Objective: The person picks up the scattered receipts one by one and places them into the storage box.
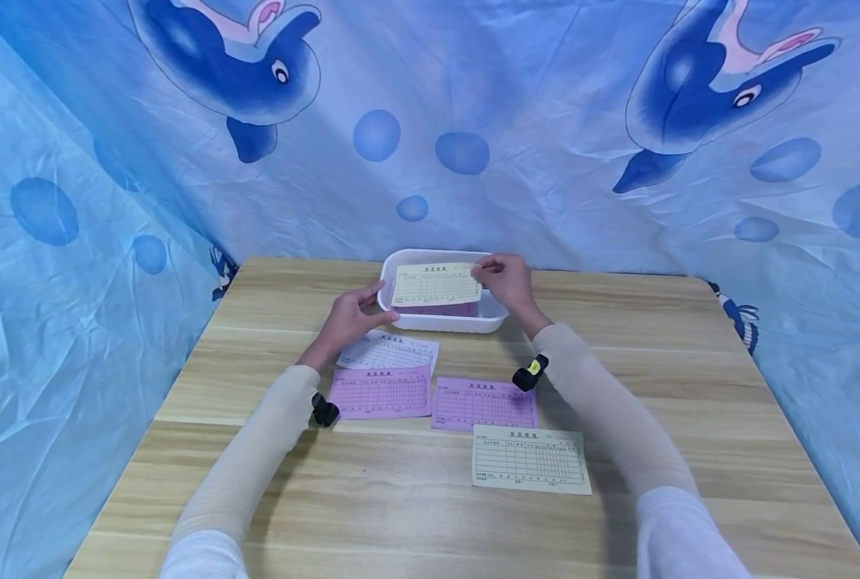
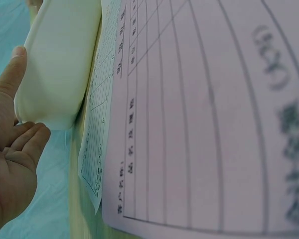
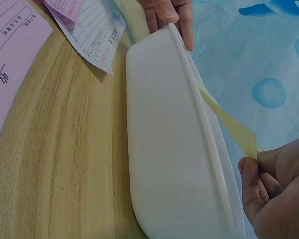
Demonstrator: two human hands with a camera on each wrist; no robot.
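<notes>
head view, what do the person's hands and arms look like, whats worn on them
The left hand and right hand are bare, without gloves. Each forearm has a close-fitting cream sleeve, with a looser white sleeve above. Each wrist carries a small black camera; the right one bears a yellow marking.

Soft, even light leaves a pale sheen on the wooden table (image 1: 393, 498) in front of the white tray (image 1: 447, 323), while print on a purple slip (image 2: 199, 139) blurs farthest from the tray in the dimmer left-wrist view.
</notes>
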